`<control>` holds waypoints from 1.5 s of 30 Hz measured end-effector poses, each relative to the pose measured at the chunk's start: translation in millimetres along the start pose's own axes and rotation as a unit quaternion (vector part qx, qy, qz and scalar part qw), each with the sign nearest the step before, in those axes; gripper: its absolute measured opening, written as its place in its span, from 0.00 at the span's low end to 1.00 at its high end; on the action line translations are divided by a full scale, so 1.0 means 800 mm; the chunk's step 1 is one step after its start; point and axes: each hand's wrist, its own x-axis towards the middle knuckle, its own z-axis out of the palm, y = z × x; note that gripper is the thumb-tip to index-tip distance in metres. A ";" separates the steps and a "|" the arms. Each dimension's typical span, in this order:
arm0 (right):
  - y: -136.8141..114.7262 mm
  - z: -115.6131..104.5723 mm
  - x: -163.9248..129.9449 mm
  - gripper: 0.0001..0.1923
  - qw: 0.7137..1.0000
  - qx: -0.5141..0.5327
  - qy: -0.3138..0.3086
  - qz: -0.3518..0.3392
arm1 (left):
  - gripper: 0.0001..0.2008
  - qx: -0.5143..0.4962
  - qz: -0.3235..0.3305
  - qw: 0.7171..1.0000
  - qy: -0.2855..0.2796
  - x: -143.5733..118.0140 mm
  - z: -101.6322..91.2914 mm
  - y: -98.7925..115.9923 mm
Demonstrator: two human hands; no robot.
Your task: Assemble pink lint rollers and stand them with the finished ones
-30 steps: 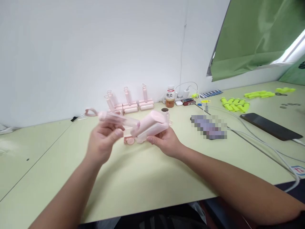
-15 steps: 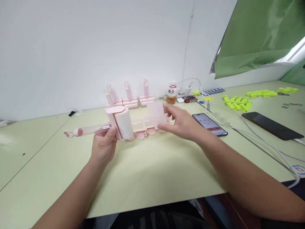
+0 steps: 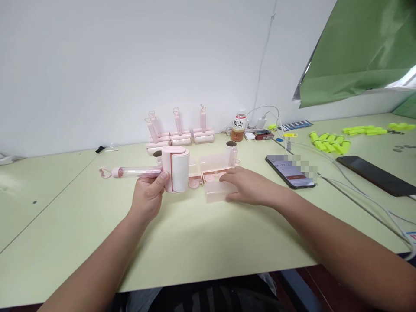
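Note:
My left hand (image 3: 149, 193) is closed round a pink lint roller (image 3: 177, 169) where its clear handle meets the head. The white roll stands upright, and the handle points left, ending in a heart-shaped loop. Low over the table, my right hand (image 3: 248, 184) grips the right end of a translucent pink cover (image 3: 216, 191). Behind it lie pink roller parts (image 3: 209, 177) with round discs, partly hidden by my fingers. Another translucent cover (image 3: 212, 162) stands behind these parts, beside a paper roll (image 3: 231, 149) with a brown core.
Several pink lint rollers (image 3: 203, 135) stand along the wall with handles up. A drink bottle (image 3: 238, 125) is to their right. Two phones, one a lit phone (image 3: 290, 171), and white cables (image 3: 354, 190) lie right, near yellow-green pieces (image 3: 329, 142).
My right hand has lowered the translucent cover from upright to near the tabletop, towards me. The lint roller in my left hand has shifted slightly right in view as the camera turned.

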 end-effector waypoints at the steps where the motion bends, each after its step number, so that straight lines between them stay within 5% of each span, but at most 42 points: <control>1: 0.000 0.002 0.002 0.21 1.000 -0.003 0.004 0.002 | 0.18 -0.004 -0.001 1.000 -0.007 0.000 -0.001 -0.001; 10: 0.012 0.012 0.014 0.22 0.999 -0.008 0.043 0.013 | 0.17 -0.011 -0.019 0.999 -0.045 -0.001 -0.003 -0.007; 45: 0.037 0.034 0.047 0.26 0.994 -0.015 0.101 0.035 | 0.20 -0.019 -0.038 0.998 -0.035 -0.003 0.000 -0.002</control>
